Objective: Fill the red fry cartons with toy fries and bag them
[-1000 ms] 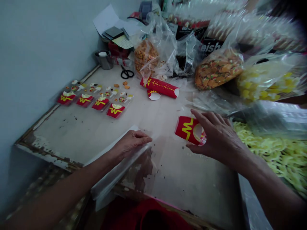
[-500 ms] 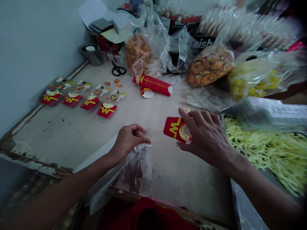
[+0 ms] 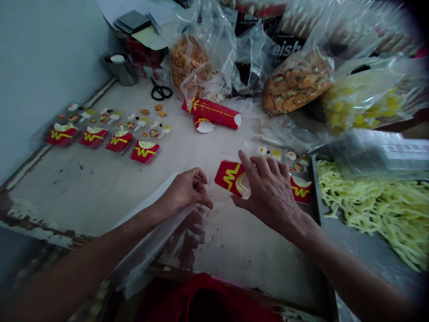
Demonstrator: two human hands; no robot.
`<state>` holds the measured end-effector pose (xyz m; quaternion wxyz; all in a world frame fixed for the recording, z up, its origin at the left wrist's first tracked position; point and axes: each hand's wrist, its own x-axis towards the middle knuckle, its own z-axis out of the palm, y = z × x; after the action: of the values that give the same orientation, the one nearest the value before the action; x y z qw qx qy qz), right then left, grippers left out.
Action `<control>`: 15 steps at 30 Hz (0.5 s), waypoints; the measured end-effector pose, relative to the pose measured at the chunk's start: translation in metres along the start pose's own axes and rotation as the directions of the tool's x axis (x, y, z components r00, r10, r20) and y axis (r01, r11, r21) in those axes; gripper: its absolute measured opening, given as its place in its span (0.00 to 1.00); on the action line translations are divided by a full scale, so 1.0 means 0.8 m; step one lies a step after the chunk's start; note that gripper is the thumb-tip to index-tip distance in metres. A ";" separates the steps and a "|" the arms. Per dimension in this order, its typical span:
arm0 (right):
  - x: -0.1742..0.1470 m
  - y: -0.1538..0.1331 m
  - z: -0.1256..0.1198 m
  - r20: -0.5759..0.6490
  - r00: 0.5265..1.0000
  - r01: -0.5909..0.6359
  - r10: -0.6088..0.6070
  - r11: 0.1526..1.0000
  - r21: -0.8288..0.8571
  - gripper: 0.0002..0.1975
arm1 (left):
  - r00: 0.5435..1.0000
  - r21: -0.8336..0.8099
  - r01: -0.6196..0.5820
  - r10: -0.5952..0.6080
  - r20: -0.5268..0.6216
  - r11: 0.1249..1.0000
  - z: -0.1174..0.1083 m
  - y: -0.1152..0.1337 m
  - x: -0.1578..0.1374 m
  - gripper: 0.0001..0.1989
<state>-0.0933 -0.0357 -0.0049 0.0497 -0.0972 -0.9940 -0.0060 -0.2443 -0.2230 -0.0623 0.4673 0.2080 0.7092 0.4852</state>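
Pinched between the thumb and fingers of my right hand point(image 3: 268, 183) is a small red fries carton point(image 3: 227, 177) with a yellow zigzag mark. It lies on its side, and pale yellow strips show at its mouth, which points right. My left hand point(image 3: 187, 190) is closed on the edge of a clear plastic bag point(image 3: 164, 243) that hangs toward the table's front edge. The carton's closed end is just right of my left fingertips, apart from them. Partly behind my right hand lies a filled clear packet point(image 3: 300, 193) with a similar carton and small toy-like food pieces.
Several filled packets point(image 3: 145, 152) stand in a row at the left. Stacked red cartons point(image 3: 214, 112), scissors point(image 3: 161, 91) and a metal cup point(image 3: 122, 71) lie farther back. Bags of small pieces point(image 3: 298, 85) line the rear. A metal tray point(image 3: 338, 241) of yellow strips is at the right.
My right hand has moved left with the carton, bringing it closer to my left hand. The packets behind the right hand show more now. The camera view has shifted slightly.
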 end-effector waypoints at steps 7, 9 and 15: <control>0.004 0.031 -0.010 -0.008 1.000 -0.022 0.022 0.997 0.078 0.53 | 0.989 0.103 0.093 -0.080 -0.123 0.990 -0.020 -0.014 0.001 0.27; 0.002 0.026 -0.009 0.002 1.000 0.015 -0.015 0.995 0.099 0.53 | 0.990 0.080 0.108 -0.100 -0.099 0.991 -0.021 -0.016 0.001 0.27; 0.003 -0.004 -0.001 0.003 1.000 0.029 -0.029 1.000 0.003 0.51 | 0.995 -0.022 0.094 -0.094 0.019 0.995 -0.014 -0.009 -0.001 0.26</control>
<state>-0.0963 -0.0383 -0.0039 0.0481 -0.0825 -0.9954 -0.0050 -0.2524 -0.2326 -0.0672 0.4984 0.1734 0.7084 0.4687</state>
